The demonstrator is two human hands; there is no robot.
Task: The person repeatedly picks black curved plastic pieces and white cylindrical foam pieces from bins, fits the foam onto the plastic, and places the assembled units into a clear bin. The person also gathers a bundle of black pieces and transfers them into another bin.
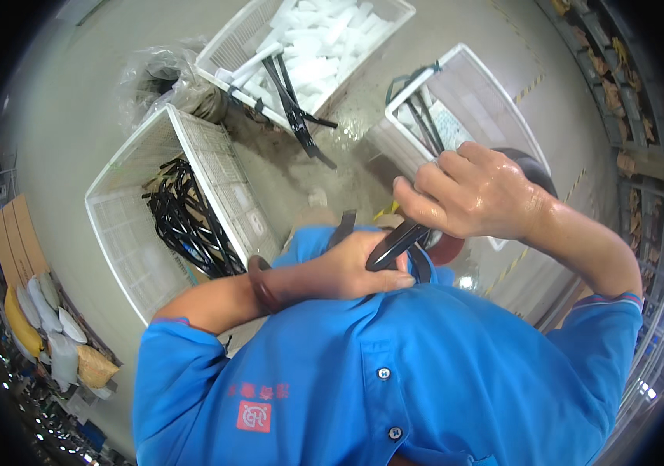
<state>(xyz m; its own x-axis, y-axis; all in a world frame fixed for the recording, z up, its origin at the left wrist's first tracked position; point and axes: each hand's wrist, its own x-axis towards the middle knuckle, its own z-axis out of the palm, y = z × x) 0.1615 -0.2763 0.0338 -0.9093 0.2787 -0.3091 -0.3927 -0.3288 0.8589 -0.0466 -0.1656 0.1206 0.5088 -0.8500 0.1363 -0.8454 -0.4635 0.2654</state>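
My left hand (367, 268) is closed around a glossy black strip (395, 247) in front of my chest. Its rounded end sticks out past my fingers, and another dark flat end shows above the same hand. My right hand (472, 190) is raised just to the right, fingers curled and wet-looking. The black strip runs up to the underside of that hand; what its fingers grip is hidden. A dark curved loop hangs below, between the two hands.
At the left, a white crate (180, 140) holds a tangle of black strips (184, 213). A white crate (207, 58) of white foam pieces (324, 43) stands ahead, black strips (293, 109) over its rim. Another white crate (495, 81) is at the right. Shelves (608, 85) line the far right.
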